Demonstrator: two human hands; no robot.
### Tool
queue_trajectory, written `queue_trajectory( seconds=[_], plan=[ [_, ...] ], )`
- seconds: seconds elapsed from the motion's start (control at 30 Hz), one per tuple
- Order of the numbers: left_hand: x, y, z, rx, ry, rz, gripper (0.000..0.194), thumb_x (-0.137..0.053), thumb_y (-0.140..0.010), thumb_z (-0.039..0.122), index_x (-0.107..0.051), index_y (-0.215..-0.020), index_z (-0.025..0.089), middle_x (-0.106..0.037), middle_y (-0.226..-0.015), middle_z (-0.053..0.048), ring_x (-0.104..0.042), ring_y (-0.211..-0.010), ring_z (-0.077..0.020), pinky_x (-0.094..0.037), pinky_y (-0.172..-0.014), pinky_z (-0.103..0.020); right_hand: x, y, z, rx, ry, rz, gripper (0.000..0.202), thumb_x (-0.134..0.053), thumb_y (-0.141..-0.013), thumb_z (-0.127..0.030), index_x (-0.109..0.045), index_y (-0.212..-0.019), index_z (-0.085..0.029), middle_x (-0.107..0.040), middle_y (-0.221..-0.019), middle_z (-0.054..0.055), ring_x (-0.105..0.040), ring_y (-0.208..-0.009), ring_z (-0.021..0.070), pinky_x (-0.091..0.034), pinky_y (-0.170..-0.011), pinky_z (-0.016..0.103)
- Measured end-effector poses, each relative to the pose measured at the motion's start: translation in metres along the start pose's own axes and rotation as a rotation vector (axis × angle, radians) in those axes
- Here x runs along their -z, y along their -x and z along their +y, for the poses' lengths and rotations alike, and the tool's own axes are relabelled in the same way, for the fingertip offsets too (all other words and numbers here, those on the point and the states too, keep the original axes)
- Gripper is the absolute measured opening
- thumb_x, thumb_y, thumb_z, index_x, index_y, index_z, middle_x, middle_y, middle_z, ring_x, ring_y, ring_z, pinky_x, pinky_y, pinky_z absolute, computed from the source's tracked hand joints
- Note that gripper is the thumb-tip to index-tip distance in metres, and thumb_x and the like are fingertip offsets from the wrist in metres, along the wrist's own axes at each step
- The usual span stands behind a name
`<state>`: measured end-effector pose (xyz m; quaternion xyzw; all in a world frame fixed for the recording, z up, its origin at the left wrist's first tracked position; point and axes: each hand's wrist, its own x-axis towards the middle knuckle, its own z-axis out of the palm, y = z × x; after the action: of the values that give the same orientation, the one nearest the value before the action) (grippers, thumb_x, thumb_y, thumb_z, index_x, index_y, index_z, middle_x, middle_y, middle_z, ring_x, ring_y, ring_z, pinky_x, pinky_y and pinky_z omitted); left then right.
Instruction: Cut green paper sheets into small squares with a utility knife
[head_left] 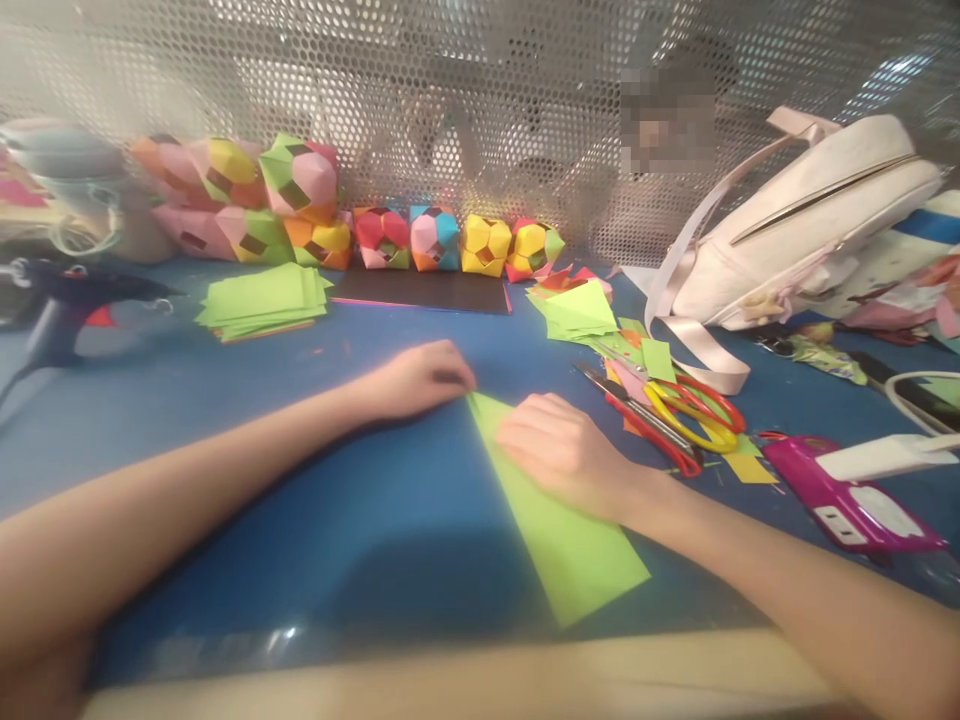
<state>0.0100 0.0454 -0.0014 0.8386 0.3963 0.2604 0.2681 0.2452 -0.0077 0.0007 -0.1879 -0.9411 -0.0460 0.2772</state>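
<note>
A long strip of light green paper (559, 545) lies slantwise on the blue tabletop in front of me. My left hand (424, 378) is closed, its fingertips pinching the strip's far, narrow end. Across the upper part of the strip rests my right hand (555, 448), its fingers curled together and pressed down on the paper. The right fingertips and the paper under them are hidden. Whether the strip is folded there I cannot tell, as the picture is somewhat blurred.
Folded multicoloured paper balls (384, 240) stand along the perforated metal screen. Stacks of green paper (262, 300) and a hot glue gun (64, 305) lie left. To the right are scissors (694, 410), a utility knife (637, 412), a magenta case (851, 495) and a pale backpack (810, 220).
</note>
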Motion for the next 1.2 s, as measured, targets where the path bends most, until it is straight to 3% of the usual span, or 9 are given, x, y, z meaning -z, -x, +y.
queue_trajectory(
  seconds=[0.33,0.5,0.6,0.73,0.9,1.2],
  plan=[
    [0.001,0.000,0.004,-0.019,0.094,0.008,0.011,-0.063,-0.078,0.020,-0.073,-0.081,0.023,-0.064,-0.088,-0.003,-0.060,-0.089,-0.0180,-0.045,-0.090,-0.030,0.003,0.001,-0.003,0.007,-0.034,-0.026,0.028,-0.044,-0.096,-0.013,-0.065,-0.077,-0.017,-0.068,-0.078,0.006,-0.054,-0.073,0.0168,-0.036,-0.064,0.030],
    [0.005,0.002,0.012,0.061,0.106,0.012,0.023,-0.059,-0.071,0.010,-0.072,-0.084,0.022,-0.065,-0.094,-0.002,-0.060,-0.093,-0.0185,-0.043,-0.093,-0.029,0.000,0.002,-0.002,0.002,-0.024,-0.024,0.027,-0.044,-0.095,-0.013,-0.065,-0.080,-0.016,-0.068,-0.079,0.006,-0.054,-0.073,0.0169,-0.036,-0.065,0.030],
    [0.006,0.002,0.017,0.087,0.113,-0.008,0.019,-0.056,-0.079,0.020,-0.072,-0.088,0.021,-0.066,-0.097,-0.002,-0.061,-0.095,-0.0190,-0.044,-0.092,-0.030,0.000,0.002,-0.002,0.002,-0.026,-0.017,0.026,-0.044,-0.095,-0.013,-0.065,-0.080,-0.016,-0.068,-0.079,0.006,-0.054,-0.073,0.0168,-0.037,-0.065,0.030],
    [-0.001,0.001,0.017,0.012,0.015,0.016,0.022,-0.057,-0.084,0.034,-0.073,-0.085,0.019,-0.066,-0.089,-0.004,-0.062,-0.087,-0.0173,-0.047,-0.085,-0.029,0.000,0.002,-0.002,0.004,-0.027,0.003,0.024,-0.046,-0.094,-0.012,-0.065,-0.080,-0.015,-0.067,-0.078,0.006,-0.054,-0.073,0.0169,-0.038,-0.066,0.030],
    [-0.006,0.000,0.010,-0.043,-0.090,0.012,0.018,-0.058,-0.084,0.028,-0.074,-0.083,0.020,-0.066,-0.090,-0.004,-0.063,-0.086,-0.0156,-0.048,-0.083,-0.027,0.001,0.002,-0.002,0.014,-0.035,0.004,0.022,-0.048,-0.093,-0.011,-0.066,-0.080,-0.014,-0.067,-0.077,0.006,-0.054,-0.071,0.0167,-0.038,-0.065,0.029],
    [-0.006,-0.001,0.014,-0.019,-0.180,0.008,0.017,-0.058,-0.084,0.022,-0.074,-0.083,0.020,-0.064,-0.089,-0.003,-0.062,-0.086,-0.0157,-0.048,-0.084,-0.028,0.000,0.001,-0.004,0.001,-0.080,0.000,0.023,-0.047,-0.094,-0.011,-0.067,-0.082,-0.014,-0.068,-0.078,0.006,-0.056,-0.073,0.0170,-0.042,-0.067,0.031]
  ],
)
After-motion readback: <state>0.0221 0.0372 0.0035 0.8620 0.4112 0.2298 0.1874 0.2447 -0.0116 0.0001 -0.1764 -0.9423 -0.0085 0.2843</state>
